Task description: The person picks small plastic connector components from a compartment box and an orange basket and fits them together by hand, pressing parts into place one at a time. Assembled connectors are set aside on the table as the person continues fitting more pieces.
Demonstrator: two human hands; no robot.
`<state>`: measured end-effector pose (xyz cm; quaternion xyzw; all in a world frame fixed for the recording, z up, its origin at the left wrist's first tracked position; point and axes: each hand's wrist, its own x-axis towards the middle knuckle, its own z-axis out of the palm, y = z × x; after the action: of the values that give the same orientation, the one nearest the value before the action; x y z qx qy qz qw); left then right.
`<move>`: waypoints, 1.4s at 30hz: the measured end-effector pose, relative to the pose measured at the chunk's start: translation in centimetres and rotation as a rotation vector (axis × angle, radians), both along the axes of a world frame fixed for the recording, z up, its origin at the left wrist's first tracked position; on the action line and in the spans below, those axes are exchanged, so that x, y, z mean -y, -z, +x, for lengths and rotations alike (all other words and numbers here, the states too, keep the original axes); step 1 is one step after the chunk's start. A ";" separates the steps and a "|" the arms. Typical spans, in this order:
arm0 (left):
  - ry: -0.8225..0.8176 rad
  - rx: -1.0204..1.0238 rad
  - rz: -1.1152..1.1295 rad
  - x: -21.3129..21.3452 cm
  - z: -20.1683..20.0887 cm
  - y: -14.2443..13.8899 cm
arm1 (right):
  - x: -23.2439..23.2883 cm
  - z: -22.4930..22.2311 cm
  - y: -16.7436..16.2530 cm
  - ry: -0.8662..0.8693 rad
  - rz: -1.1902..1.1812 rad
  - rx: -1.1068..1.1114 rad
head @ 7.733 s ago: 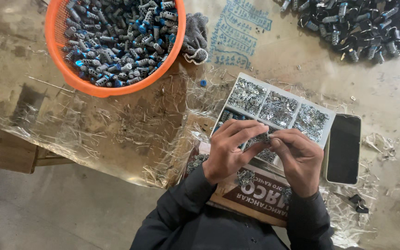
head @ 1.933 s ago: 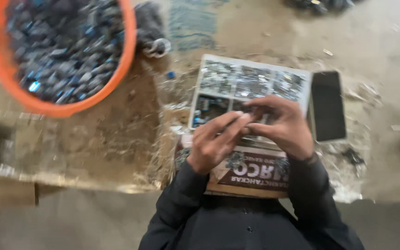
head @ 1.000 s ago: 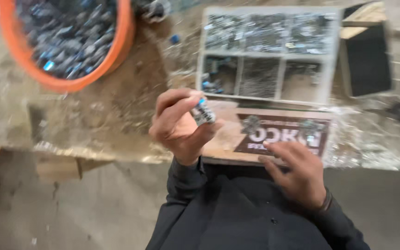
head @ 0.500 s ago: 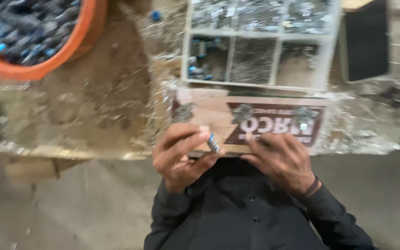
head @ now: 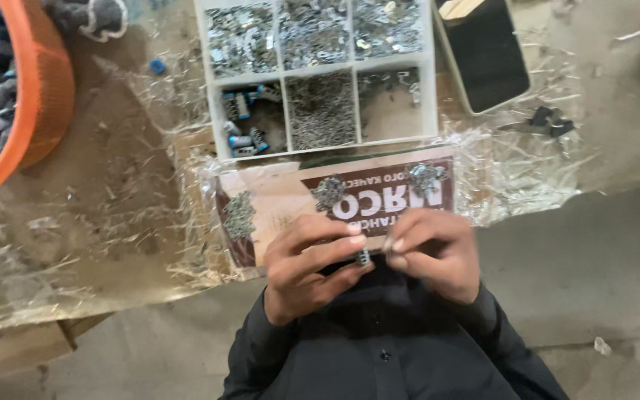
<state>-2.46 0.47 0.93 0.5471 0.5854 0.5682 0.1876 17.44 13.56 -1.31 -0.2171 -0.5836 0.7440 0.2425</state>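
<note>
Orange basin of small dark parts at far left on the counter. Left hand near the counter edge, fingers curled and pinched on a small metal part; the part sits between the fingertips of both hands. Right hand touches it from the right, fingers bunched together. Above them a cardboard sheet, then a white compartment tray; black phone at right.

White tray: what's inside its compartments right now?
The white tray holds heaps of small metal parts in most cells; the lower-left cell has blue-and-grey cylinders; the lower-right is nearly bare. Anything under the heaps is hidden.
</note>
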 end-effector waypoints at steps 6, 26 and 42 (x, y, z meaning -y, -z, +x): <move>0.014 0.008 -0.005 0.0 -0.6 1.0 | 0.7 -1.7 -2.4 0.323 0.633 0.157; -0.039 0.024 -0.037 0.8 0.0 1.2 | 1.2 -2.4 -1.1 0.120 0.468 0.104; -0.045 -0.021 -0.025 -0.6 0.9 1.0 | 0.6 -1.3 -0.8 0.041 0.338 0.087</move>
<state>-1.56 1.06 -0.05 0.5373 0.6066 0.5592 0.1751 16.17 12.99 -0.53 -0.2174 -0.7056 0.6202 0.2651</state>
